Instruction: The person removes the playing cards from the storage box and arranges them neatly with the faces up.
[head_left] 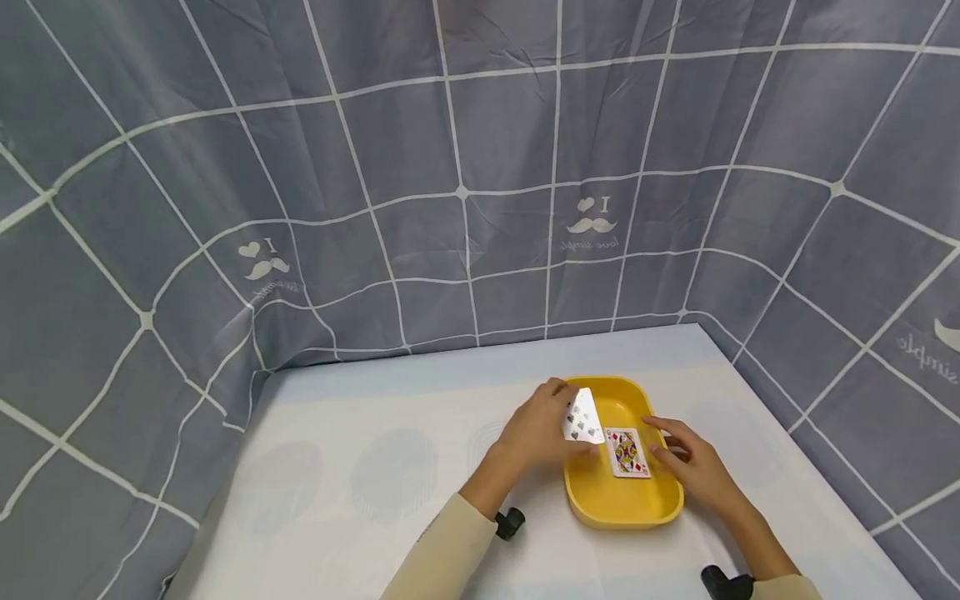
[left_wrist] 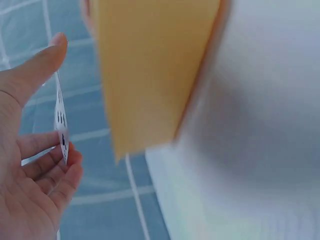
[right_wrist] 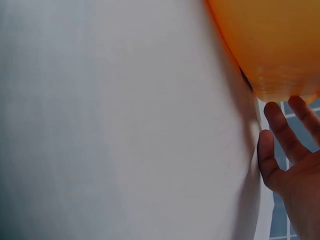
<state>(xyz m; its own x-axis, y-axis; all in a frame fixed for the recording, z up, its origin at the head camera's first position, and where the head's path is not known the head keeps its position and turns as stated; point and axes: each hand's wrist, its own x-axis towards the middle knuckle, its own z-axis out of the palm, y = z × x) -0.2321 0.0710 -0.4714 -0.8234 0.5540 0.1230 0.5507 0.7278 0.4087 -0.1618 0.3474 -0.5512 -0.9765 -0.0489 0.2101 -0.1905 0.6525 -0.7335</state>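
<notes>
My left hand [head_left: 534, 423] holds a white playing card [head_left: 582, 417] with several black pips, tilted over the left side of a yellow tray [head_left: 600, 508]. In the left wrist view, the thumb is at one end of this card [left_wrist: 61, 117] and the fingertips at the other. A picture card [head_left: 627, 452] with red diamond corners lies face up in the tray. At the tray's right rim is my right hand [head_left: 693, 467], its thumb just over the rim. The right wrist view has its fairly straight fingers [right_wrist: 282, 130] right at the tray's outer wall.
The tray stands on a table with a pale cloth [head_left: 360, 500] bearing faint round patterns. Behind the table and along its sides hangs a grey curtain [head_left: 510, 133] with white grid lines. Each wrist carries a small black device [head_left: 510, 523].
</notes>
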